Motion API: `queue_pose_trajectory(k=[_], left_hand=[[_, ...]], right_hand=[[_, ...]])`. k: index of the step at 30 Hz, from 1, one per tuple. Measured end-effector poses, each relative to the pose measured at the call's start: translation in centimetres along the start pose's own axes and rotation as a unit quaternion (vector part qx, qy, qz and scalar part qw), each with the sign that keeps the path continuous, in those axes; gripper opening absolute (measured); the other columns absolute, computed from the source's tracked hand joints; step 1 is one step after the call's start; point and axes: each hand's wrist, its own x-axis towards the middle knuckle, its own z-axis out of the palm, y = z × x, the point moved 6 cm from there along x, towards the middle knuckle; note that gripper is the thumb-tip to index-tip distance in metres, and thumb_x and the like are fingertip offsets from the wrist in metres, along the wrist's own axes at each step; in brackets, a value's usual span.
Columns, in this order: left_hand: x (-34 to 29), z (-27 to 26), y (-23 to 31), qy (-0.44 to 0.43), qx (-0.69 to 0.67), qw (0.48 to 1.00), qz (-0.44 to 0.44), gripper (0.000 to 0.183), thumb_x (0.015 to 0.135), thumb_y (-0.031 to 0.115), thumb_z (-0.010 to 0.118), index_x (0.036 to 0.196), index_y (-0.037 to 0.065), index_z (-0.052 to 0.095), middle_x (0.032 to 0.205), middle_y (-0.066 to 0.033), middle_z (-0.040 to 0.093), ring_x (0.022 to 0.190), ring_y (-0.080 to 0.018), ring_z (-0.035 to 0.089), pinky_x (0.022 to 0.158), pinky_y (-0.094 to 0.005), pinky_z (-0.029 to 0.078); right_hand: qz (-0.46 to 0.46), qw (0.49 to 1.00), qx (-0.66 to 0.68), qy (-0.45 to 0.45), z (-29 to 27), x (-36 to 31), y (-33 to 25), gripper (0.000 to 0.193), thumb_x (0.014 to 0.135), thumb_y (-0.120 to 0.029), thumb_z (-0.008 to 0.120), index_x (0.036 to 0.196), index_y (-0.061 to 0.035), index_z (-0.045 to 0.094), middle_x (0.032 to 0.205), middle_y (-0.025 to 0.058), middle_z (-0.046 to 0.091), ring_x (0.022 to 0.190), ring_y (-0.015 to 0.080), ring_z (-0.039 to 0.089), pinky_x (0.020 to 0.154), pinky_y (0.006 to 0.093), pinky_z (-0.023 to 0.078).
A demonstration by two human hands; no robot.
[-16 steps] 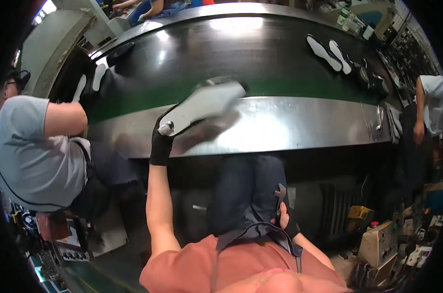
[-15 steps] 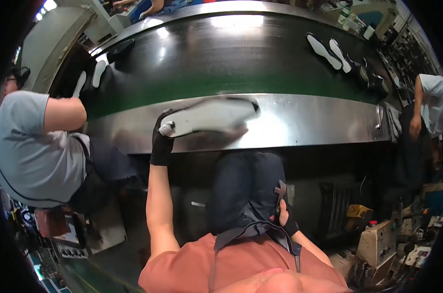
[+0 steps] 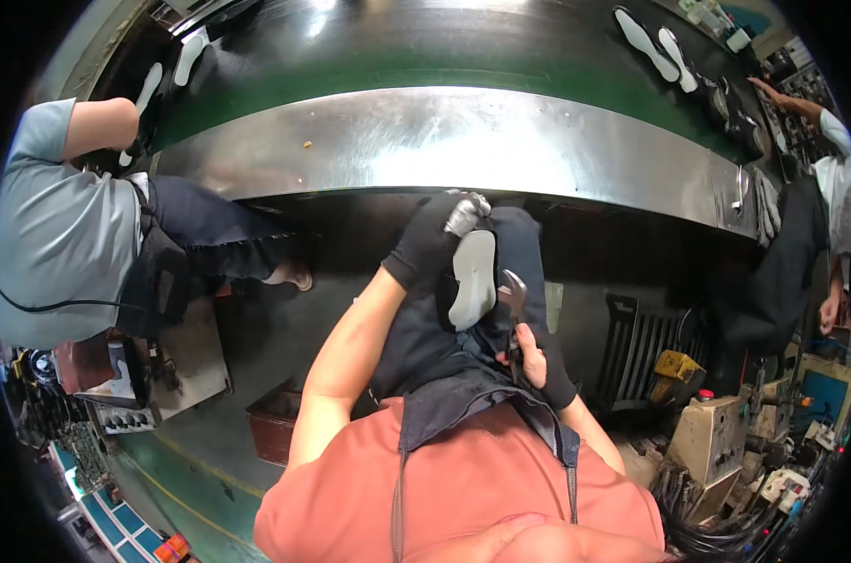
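Shoe (image 3: pixel 474 280) near shiny mtl ledge (image 3: pixel 538 141) — blk/grn surface (image 3: pixel 425 47) beyond — machinery (image 3: pixel 712 436) R.

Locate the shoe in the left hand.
In the head view, the shoe, sole up, is just right of centre over the person's lap; the left hand grips its far end, and the metal tool in the right hand is close on its right.
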Motion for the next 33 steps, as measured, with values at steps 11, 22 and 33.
queue_pose_trajectory(k=[11,22,33], left_hand=[[0.8,1.2,-5.8,-0.003,-0.28,0.951,-0.133,0.069,0.095,0.06,0.03,0.092,0.0,0.065,0.095,-0.0087,0.064,0.091,-0.0174,0.059,0.088,-0.0308,0.044],[0.8,1.6,-4.1,0.048,-0.255,0.953,-0.157,0.072,0.088,0.068,0.039,0.091,0.001,0.065,0.091,-0.0073,0.065,0.086,-0.0161,0.06,0.083,-0.0303,0.047],[1.7,2.3,-4.3,0.041,-0.271,0.945,-0.176,0.063,0.096,0.055,0.033,0.09,0.001,0.065,0.089,-0.0071,0.066,0.084,-0.0156,0.06,0.081,-0.0292,0.047]], right_hand=[[0.02,0.957,0.248,-0.147,2.6,4.9,-3.4,0.048,0.1,-0.044,0.034,0.126,-0.0061,0.048,0.105,0.0114,0.063,0.094,0.0215,0.065,0.085,0.0307,0.051],[0.054,0.922,0.34,-0.178,5.4,5.5,-4.1,0.056,0.099,-0.051,0.028,0.096,-0.0016,0.054,0.069,0.0112,0.055,0.064,0.027,0.058,0.07,0.0397,0.053],[-0.272,0.924,-0.197,0.182,3.5,7.3,-2.4,0.039,0.099,-0.029,0.04,0.083,0.0002,0.061,0.072,0.018,0.061,0.065,0.0306,0.059,0.061,0.0383,0.043]])
